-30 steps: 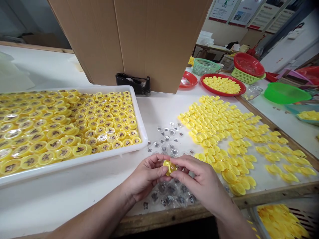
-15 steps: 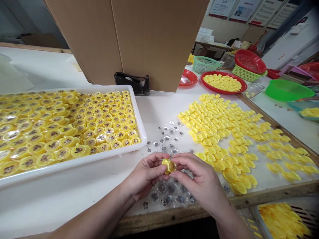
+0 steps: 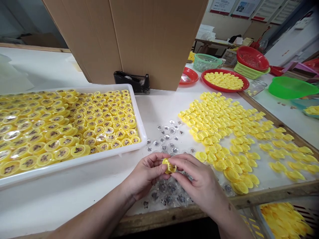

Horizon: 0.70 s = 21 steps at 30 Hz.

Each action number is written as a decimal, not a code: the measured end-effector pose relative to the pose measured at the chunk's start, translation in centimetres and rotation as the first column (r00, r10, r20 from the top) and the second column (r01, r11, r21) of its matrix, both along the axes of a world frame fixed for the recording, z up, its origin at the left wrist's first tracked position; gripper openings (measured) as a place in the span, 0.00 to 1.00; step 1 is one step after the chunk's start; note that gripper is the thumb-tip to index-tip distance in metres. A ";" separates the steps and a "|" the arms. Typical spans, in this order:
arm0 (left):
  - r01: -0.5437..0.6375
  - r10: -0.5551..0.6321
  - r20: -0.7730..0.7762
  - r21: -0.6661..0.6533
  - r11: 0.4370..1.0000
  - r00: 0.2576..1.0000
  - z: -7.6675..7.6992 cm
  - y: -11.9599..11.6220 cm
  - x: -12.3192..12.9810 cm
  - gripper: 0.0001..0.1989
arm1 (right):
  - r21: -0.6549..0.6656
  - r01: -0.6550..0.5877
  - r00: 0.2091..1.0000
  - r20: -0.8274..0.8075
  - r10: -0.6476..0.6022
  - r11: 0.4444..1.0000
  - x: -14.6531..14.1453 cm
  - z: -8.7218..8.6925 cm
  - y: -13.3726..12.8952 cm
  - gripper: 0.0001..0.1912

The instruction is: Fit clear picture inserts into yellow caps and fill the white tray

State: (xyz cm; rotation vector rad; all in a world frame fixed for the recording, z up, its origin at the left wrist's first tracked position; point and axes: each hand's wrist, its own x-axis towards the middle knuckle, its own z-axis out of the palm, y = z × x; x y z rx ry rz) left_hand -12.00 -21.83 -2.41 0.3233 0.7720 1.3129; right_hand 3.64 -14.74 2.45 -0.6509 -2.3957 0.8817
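Between the fingertips of both hands is a small round yellow plastic piece [image 3: 168, 166] with a printed picture partly showing on it. My left hand [image 3: 147, 171] pinches its left side, thumb in front. My right hand [image 3: 196, 174] grips the right edge with thumb and fingers, covering part of it. Under and around the hands lie clear round caps [image 3: 171, 187] printed with small dark pictures. Loose yellow pieces [image 3: 224, 139] without pictures spread over the table to the right. Yellow pieces topped with pictures fill a white tray [image 3: 143, 136] on the left.
Behind the work stands a large cardboard box [image 3: 139, 39] with a black tape dispenser [image 3: 132, 82] before it. A red plate [image 3: 246, 87], a green basket [image 3: 208, 62] and a green bowl [image 3: 286, 88] stand at the back right. A wooden strip [image 3: 249, 199] edges the table.
My right fingers have shifted slightly over the yellow piece, which now shows less of its picture. The camera view has turned a little; both hands remain in place.
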 end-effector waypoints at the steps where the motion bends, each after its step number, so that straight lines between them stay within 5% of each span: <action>1: -0.001 0.001 0.001 0.002 1.000 1.000 0.0 0.0 0.0 0.16 | -0.011 0.001 1.000 -0.009 -0.001 1.000 0.0 0.0 0.0 0.15; 9: -0.022 0.022 -0.035 -0.004 1.000 0.999 0.2 0.0 0.1 0.16 | -0.088 0.166 0.986 -0.018 -0.168 0.982 -0.2 -0.9 -0.1 0.14; 21: -0.060 0.061 -0.050 0.027 0.998 0.997 0.1 0.0 0.1 0.17 | -0.199 0.169 0.986 0.025 -0.167 0.965 -0.3 -0.9 -0.7 0.14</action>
